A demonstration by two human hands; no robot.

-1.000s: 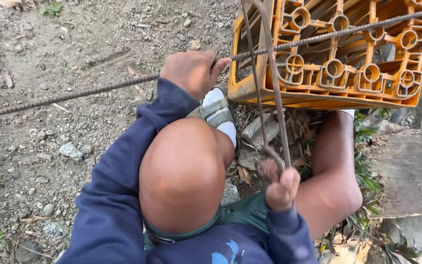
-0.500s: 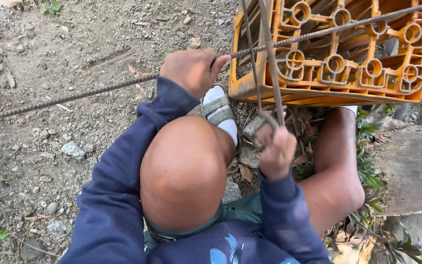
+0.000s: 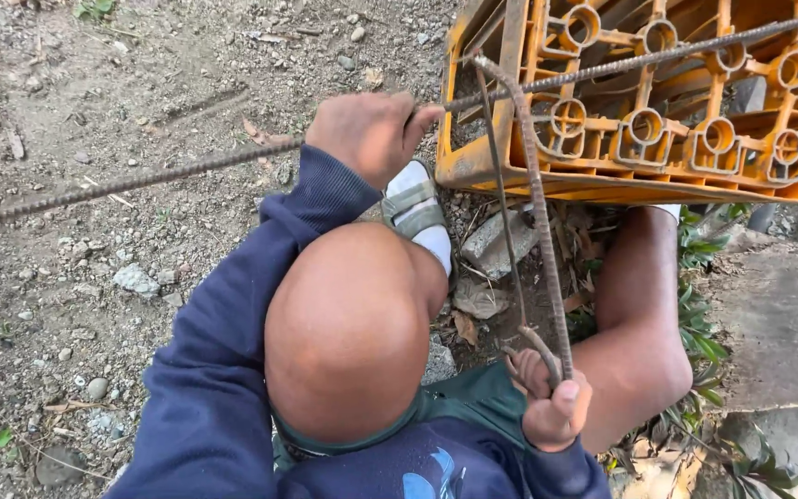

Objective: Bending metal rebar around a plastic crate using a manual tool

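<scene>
- Ribbed steel rod [image 3: 159,177] runs long across the view, over the gravel ground [image 3: 66,277] and across the top of an upturned orange plastic crate [image 3: 658,120].
- Left hand [image 3: 368,135] is wrapped tight around this rod just beside the crate's corner.
- Right hand [image 3: 551,407] is clenched on the lower end of a bent rusty bar [image 3: 539,212], which seems hooked over the rod.
- Bare knees show between.
</scene>
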